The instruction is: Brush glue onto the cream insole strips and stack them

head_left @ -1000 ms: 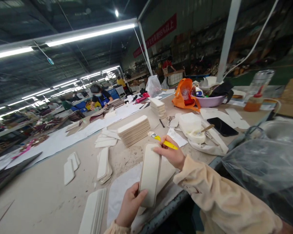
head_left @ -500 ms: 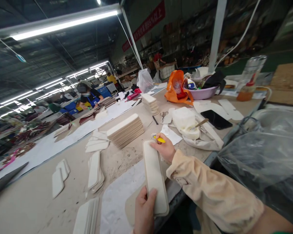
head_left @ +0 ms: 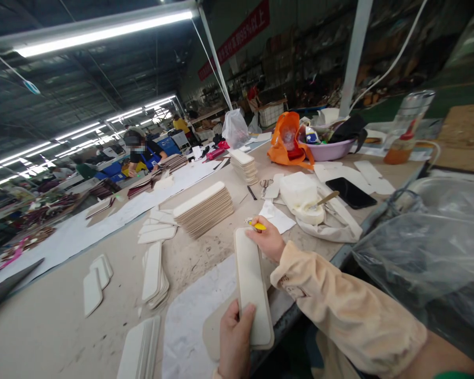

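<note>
A long white rounded panel [head_left: 253, 287] is held tilted over the table's near edge. My left hand [head_left: 236, 334] grips its lower end, thumb on top. At the upper end, my right hand [head_left: 267, 238] is closed around a small yellow tool [head_left: 257, 226], with fingertips touching the panel's top edge. Beneath the panel lie a beige rounded piece [head_left: 213, 329] and a white sheet [head_left: 193, 310]. A tall stack of similar panels [head_left: 203, 209] stands beyond, and looser panels [head_left: 154, 276] lie to the left.
To the right are a white tub [head_left: 300, 192], a black phone [head_left: 351, 192], scissors [head_left: 266, 185] and a clear plastic bag [head_left: 430, 252]. Farther back sit an orange bag [head_left: 286, 142], a purple basin [head_left: 327, 151] and a bottle [head_left: 400, 147]. A person [head_left: 142, 152] works at the far left.
The held panel's upper end has shifted very slightly right. Both hands keep their grips, and the view has moved a little.
</note>
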The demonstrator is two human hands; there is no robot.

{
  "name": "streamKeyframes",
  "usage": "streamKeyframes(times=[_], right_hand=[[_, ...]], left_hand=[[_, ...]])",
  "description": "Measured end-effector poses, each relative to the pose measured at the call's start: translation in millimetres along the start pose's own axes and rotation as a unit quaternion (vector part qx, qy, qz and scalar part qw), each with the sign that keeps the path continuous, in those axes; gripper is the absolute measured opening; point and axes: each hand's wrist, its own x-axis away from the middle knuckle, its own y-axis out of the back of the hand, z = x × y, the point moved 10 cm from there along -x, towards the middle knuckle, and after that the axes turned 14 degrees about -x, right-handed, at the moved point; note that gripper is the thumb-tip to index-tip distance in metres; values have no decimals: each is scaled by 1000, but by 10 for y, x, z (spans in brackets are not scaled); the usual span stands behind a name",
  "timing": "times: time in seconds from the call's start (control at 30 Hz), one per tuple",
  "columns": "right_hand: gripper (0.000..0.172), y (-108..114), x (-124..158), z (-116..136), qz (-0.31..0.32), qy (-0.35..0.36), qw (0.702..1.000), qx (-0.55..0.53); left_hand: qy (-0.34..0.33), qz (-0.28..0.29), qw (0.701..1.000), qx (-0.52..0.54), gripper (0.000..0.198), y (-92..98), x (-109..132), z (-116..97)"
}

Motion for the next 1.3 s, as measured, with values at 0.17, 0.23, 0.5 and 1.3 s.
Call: streamKeyframes(times=[0.17, 0.23, 0.5, 1.3], right_hand=[[31, -59, 19, -46, 10, -33, 997, -69], [35, -66, 37, -30, 4, -28, 996, -87], [42, -19, 91, -71, -48, -40, 991, -115], [47, 76, 5, 91, 21, -2, 998, -51]], left_hand=[[6, -12, 1000, 1, 44, -8, 3, -13], [9, -23, 1000, 9, 44, -18, 4, -29], [4, -56, 998, 25, 45, -114, 15, -57], [-29, 35, 999, 6, 36, -199, 51, -46]])
